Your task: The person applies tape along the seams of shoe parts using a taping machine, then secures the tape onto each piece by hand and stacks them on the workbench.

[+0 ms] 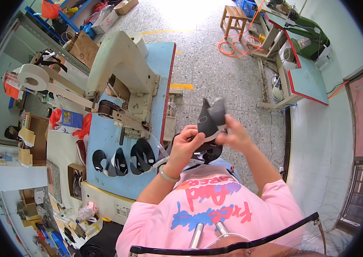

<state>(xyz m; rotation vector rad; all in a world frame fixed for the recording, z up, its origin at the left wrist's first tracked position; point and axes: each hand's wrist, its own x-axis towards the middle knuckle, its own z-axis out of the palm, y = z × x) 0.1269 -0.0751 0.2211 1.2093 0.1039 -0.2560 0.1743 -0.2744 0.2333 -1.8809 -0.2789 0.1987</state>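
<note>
In front of my chest, a black and grey shoe upper with a pale lower edge is held up, its grey part blurred. My left hand pinches its lower left edge between thumb and fingers. At its right edge is my right hand, a little smeared, its fingers and thumb closed on the piece. Below the hands, more dark, glossy pieces lie at my lap, partly hidden. Several similar shoe uppers stand in a row on the blue tabletop to my left.
A large pale sewing machine stands on the blue table, fed by a white tape roll. Beyond are a wooden stool and a coiled orange hose. A green machine sits on a bench at the far right.
</note>
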